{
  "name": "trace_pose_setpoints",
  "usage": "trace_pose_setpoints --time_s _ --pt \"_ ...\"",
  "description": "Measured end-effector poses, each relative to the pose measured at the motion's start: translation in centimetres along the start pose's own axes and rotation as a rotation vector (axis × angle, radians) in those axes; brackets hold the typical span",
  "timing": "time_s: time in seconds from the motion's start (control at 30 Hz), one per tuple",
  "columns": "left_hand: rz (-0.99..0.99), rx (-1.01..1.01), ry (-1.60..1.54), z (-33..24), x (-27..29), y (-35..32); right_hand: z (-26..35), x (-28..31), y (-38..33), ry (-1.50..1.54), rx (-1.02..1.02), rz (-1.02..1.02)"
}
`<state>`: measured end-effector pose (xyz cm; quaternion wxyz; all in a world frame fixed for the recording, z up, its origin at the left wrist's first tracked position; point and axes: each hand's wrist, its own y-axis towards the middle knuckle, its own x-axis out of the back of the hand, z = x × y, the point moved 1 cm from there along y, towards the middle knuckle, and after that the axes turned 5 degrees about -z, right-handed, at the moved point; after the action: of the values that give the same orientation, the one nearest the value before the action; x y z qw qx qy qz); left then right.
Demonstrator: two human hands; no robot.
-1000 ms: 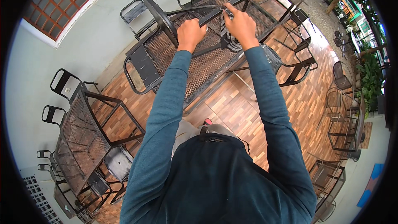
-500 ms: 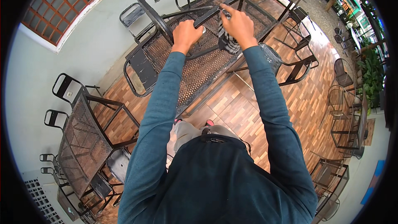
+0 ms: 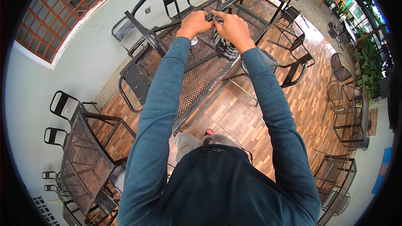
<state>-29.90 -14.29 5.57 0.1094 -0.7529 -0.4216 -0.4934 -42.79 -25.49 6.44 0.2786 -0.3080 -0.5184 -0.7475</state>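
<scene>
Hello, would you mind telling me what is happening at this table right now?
A person in a teal long-sleeved top stands at a black metal mesh table on a brick-patterned patio. The left hand and right hand meet over a striped cloth, gripping it together with a small dark object I cannot identify. Black metal chairs stand around the table.

A striped black-and-white cloth (image 3: pixel 226 47) hangs bunched below the right hand (image 3: pixel 233 28), its lower end resting on the black metal mesh table (image 3: pixel 188 79). The left hand (image 3: pixel 195 21) meets the right one above it, both pinching the cloth's top edge.
</scene>
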Motion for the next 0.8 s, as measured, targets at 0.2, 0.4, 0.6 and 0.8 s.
trace_pose_setpoints --time_s 0.2,0.4,0.6,0.8 --pt "-0.022 0.001 -0.138 0.2 -1.6 0.3 -2.0 0.1 1.9 -0.084 -0.074 -0.039" --pt "0.06 0.029 -0.199 0.9 -1.7 0.1 -2.0 0.5 1.4 -0.06 0.015 0.002" --pt "0.028 -0.037 -0.085 2.9 -0.8 -2.5 -1.1 1.8 1.4 0.056 -0.101 -0.041" --pt "0.118 0.111 -0.08 5.9 0.7 -6.0 0.3 1.3 0.3 -0.014 0.176 0.045"
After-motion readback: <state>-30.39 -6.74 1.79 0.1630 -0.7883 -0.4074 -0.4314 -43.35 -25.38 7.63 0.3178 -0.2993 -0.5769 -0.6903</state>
